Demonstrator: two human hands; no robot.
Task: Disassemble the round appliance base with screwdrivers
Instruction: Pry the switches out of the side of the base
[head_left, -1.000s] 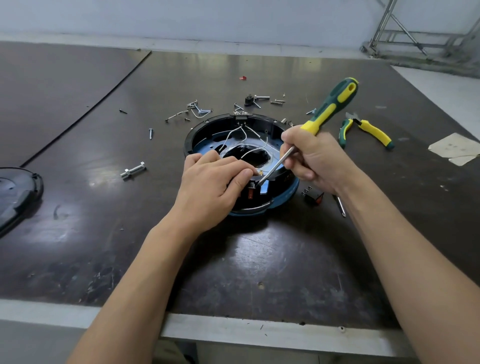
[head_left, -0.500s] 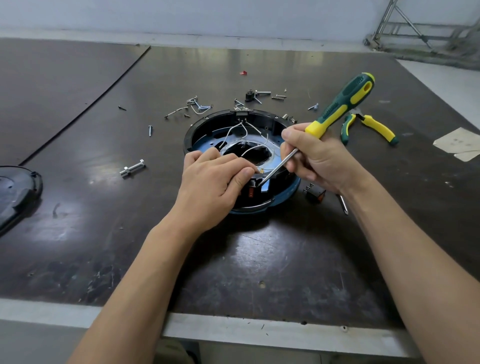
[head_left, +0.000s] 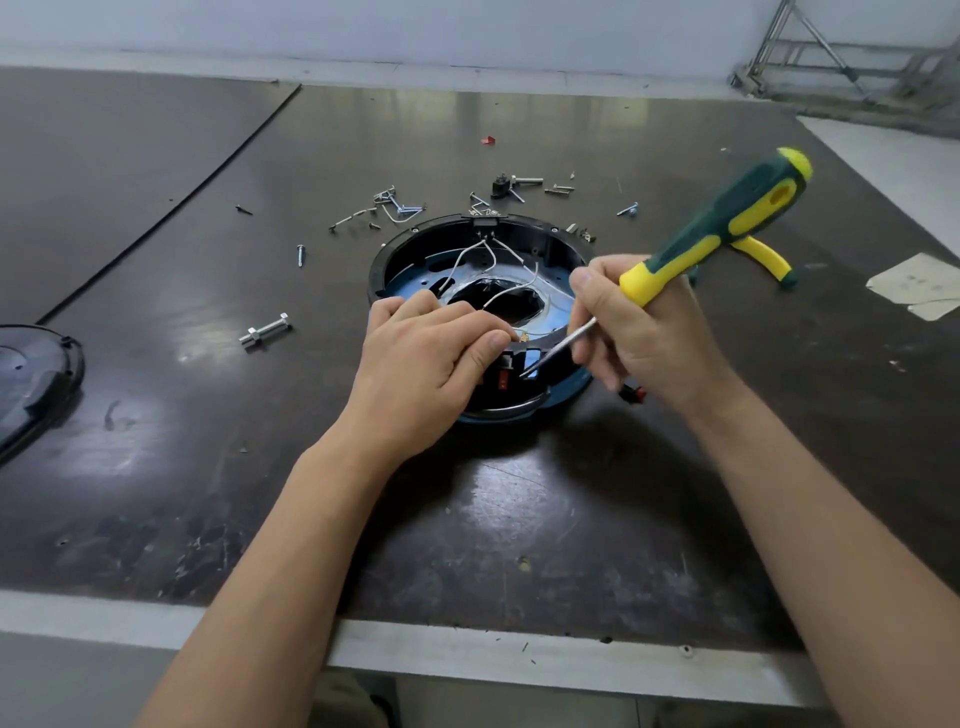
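The round appliance base (head_left: 524, 236) lies open in the middle of the dark table, black rim, blue inside, with white wires across its central hole. My left hand (head_left: 426, 364) rests on its near-left rim, fingers curled over the edge by a small black and red part. My right hand (head_left: 639, 332) grips a green and yellow screwdriver (head_left: 727, 218), handle tilted up to the right. The metal tip (head_left: 524, 371) points down into the near inner rim, beside my left thumb.
Loose screws and small metal parts (head_left: 395, 205) lie scattered behind the base. A bolt (head_left: 265, 330) lies to the left. Yellow-handled pliers (head_left: 769, 262) lie at the right behind the screwdriver. A black cover (head_left: 31, 379) sits at the left edge, paper scraps (head_left: 919, 286) at far right.
The screwdriver handle has swung further to the right and tilted lower, with its tip sliding down along the near rim. My left hand has stayed on the base.
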